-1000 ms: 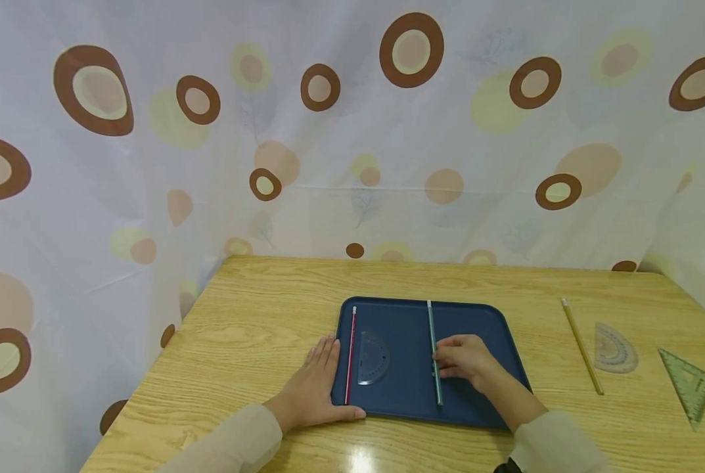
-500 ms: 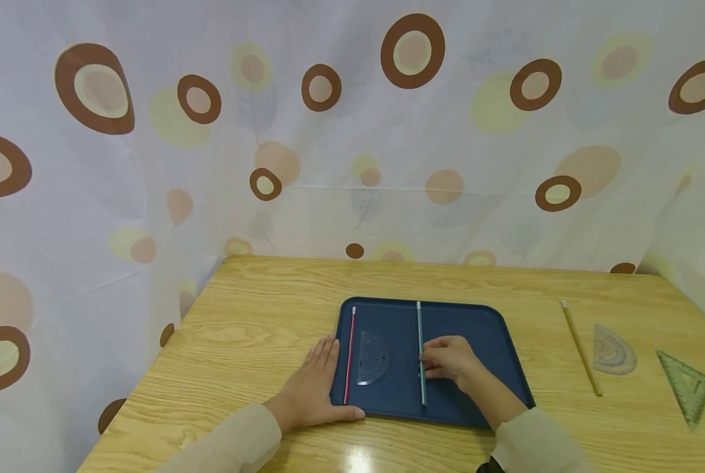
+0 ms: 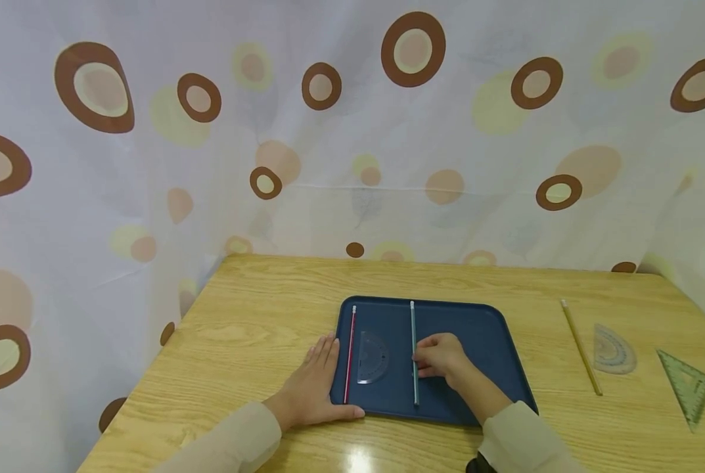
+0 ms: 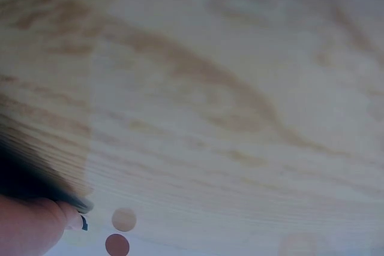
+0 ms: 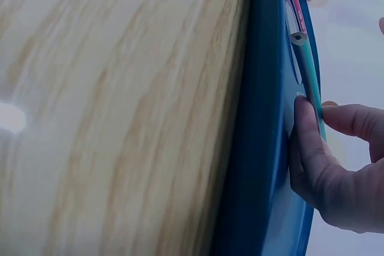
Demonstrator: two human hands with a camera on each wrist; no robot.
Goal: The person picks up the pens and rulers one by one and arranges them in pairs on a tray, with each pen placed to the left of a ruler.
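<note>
My right hand pinches a teal pencil between thumb and fingers over the middle of a dark blue tray. The pencil points away from me, its white eraser end at the far side; the right wrist view shows the teal pencil in the fingertips. My left hand lies spread at the tray's near left corner, fingers along the left edge and thumb at the front edge. Inside the tray, a red pencil lies along the left side, with a clear protractor just right of it.
On the wooden table, right of the tray, lie a yellow pencil, a second clear protractor and a green set square. A patterned curtain hangs behind and at both sides of the table.
My right hand has carried the teal pencil leftward across the tray, nearer to the protractor in it. The left hand has stayed in place.
</note>
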